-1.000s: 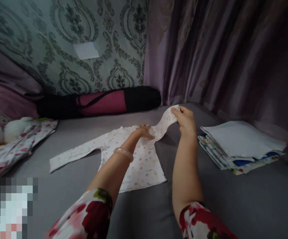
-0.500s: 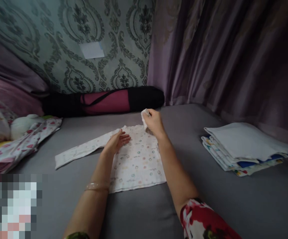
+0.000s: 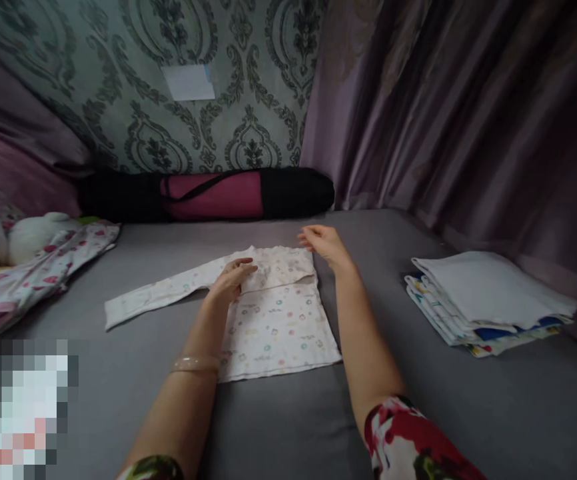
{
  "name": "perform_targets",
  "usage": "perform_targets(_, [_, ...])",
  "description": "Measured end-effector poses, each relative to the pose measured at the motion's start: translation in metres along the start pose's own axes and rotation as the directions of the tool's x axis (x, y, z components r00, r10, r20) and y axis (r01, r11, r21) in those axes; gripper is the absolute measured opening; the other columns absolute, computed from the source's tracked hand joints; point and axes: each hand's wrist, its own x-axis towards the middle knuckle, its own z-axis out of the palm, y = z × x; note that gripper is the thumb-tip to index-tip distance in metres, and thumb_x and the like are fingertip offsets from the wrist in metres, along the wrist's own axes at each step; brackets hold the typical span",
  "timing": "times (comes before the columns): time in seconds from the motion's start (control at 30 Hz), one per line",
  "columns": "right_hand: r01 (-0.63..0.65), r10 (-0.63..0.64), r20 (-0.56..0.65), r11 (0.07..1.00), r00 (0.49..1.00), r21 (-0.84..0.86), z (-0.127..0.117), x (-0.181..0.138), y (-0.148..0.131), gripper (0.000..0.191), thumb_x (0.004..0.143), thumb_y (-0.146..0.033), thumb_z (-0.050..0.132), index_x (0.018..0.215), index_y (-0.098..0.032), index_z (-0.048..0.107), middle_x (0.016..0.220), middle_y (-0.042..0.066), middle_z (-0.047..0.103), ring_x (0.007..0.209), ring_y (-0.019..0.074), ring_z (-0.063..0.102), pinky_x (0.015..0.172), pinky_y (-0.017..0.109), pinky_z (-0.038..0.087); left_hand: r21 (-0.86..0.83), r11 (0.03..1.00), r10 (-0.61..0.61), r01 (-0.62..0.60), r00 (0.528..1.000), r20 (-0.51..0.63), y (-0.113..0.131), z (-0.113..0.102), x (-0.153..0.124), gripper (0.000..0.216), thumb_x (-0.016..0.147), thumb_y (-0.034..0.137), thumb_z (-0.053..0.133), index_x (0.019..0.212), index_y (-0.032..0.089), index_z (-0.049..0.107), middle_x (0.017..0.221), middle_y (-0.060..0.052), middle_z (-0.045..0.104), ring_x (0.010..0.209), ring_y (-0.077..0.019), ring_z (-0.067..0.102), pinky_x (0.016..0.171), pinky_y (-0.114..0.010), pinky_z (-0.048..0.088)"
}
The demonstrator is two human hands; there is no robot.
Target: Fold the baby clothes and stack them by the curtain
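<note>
A small white long-sleeved shirt [image 3: 278,327] with a pale print lies flat on the grey bedsheet [image 3: 288,427]. Its left sleeve [image 3: 156,300] stretches out to the left, while the right sleeve [image 3: 283,270] is laid across the chest. My left hand [image 3: 231,277] rests over the upper left of the shirt, fingers apart, near the end of the folded sleeve. Just off the shirt's upper right corner, my right hand [image 3: 324,245] hovers with nothing in it, its fingers loosely parted.
A stack of folded cloths [image 3: 493,293] sits on the right. Along the wall lies a long black and pink bag [image 3: 213,195]. A heart-print cloth [image 3: 63,267] and a pale plush toy [image 3: 36,237] are at the left. Purple curtains [image 3: 368,113] hang on the right.
The right sleeve, held up in my right hand before, now lies folded over the chest. My right hand has let go and moved slightly right. My left hand stays over the shirt.
</note>
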Motion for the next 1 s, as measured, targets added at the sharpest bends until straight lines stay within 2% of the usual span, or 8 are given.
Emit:
perform_targets(0.1, [-0.069,0.069,-0.141,0.998,0.988,0.003,-0.017,0.004,0.007,0.018,0.095,-0.017,0.049,0.097,-0.013,0.066,0.098,0.009,0.073,0.070,0.0081,0.067,0.060,0.016,0.048,0.039,0.991,0.127,-0.128,0.992,0.027,-0.001,0.000,0.003,0.055,0.057,0.017,0.065,0.112,0.015,0.063,0.075,-0.001,0.065,0.060,-0.0127,0.056,0.059,-0.024,0.043])
perform_targets(0.23, [-0.107,0.086,-0.190,0.989,0.978,-0.100,-0.017,0.014,0.027,0.021,0.094,-0.016,0.046,0.100,-0.013,0.067,0.098,0.010,0.073,0.072,0.0095,0.067,0.064,0.018,0.050,0.051,0.921,0.386,-0.386,0.922,0.009,-0.002,0.000,0.008,0.060,0.064,0.024,0.060,0.123,0.017,0.055,0.109,-0.009,0.067,0.082,-0.0171,0.062,0.073,-0.029,0.047])
perform_targets(0.37, [-0.026,-0.022,-0.147,0.947,0.989,-0.319,-0.010,0.025,0.050,0.025,0.089,-0.017,0.047,0.096,-0.014,0.070,0.091,0.007,0.073,0.079,0.0133,0.067,0.072,0.023,0.050,0.261,0.898,0.387,-0.356,0.918,-0.081,-0.006,-0.004,0.008,0.059,0.069,0.030,0.062,0.125,0.014,0.052,0.104,-0.010,0.065,0.089,-0.0196,0.061,0.081,-0.031,0.047])
perform_targets(0.57, [0.090,-0.168,-0.073,0.791,0.983,-0.605,-0.003,0.025,0.060,0.028,0.082,-0.016,0.046,0.085,-0.012,0.073,0.076,0.003,0.069,0.077,0.0152,0.064,0.072,0.023,0.046,0.582,0.781,0.340,-0.226,0.936,-0.092,-0.001,-0.012,0.001,0.064,0.068,0.024,0.068,0.130,0.018,0.053,0.102,-0.008,0.062,0.097,-0.0259,0.059,0.090,-0.037,0.046])
perform_targets(0.63, [0.097,-0.172,-0.055,0.763,0.984,-0.639,0.000,0.023,0.059,0.028,0.082,-0.015,0.046,0.084,-0.012,0.073,0.075,0.003,0.069,0.076,0.0151,0.063,0.070,0.022,0.045,0.598,0.747,0.407,-0.290,0.911,-0.066,0.000,-0.013,0.001,0.059,0.068,0.019,0.065,0.127,0.019,0.057,0.101,-0.009,0.061,0.100,-0.0267,0.057,0.094,-0.038,0.044])
perform_targets(0.8, [0.060,-0.123,-0.049,0.747,0.991,-0.663,0.004,0.020,0.058,0.028,0.087,-0.018,0.046,0.094,-0.013,0.073,0.087,0.007,0.072,0.084,0.0169,0.065,0.072,0.023,0.044,0.601,0.593,0.643,-0.536,0.765,0.047,-0.008,-0.013,0.007,0.046,0.077,0.014,0.047,0.118,0.020,0.066,0.107,-0.009,0.052,0.099,-0.0231,0.055,0.094,-0.037,0.044])
perform_targets(0.9, [0.050,-0.092,-0.020,0.697,0.996,-0.715,0.008,0.017,0.057,0.032,0.090,-0.017,0.042,0.101,-0.013,0.072,0.098,0.011,0.072,0.092,0.0191,0.065,0.077,0.025,0.045,0.632,0.576,0.619,-0.518,0.782,0.076,-0.012,-0.014,0.010,0.044,0.074,0.009,0.045,0.109,0.016,0.070,0.100,-0.009,0.051,0.095,-0.0224,0.056,0.094,-0.036,0.045])
perform_targets(1.0, [0.038,-0.060,0.001,0.622,0.998,-0.782,0.019,0.012,0.055,0.037,0.092,-0.014,0.035,0.110,-0.011,0.068,0.111,0.016,0.069,0.103,0.0223,0.063,0.085,0.027,0.044,0.648,0.583,0.605,-0.490,0.795,0.057,-0.013,-0.017,0.009,0.048,0.076,0.010,0.047,0.120,0.017,0.065,0.102,-0.010,0.053,0.097,-0.0239,0.056,0.097,-0.038,0.043])
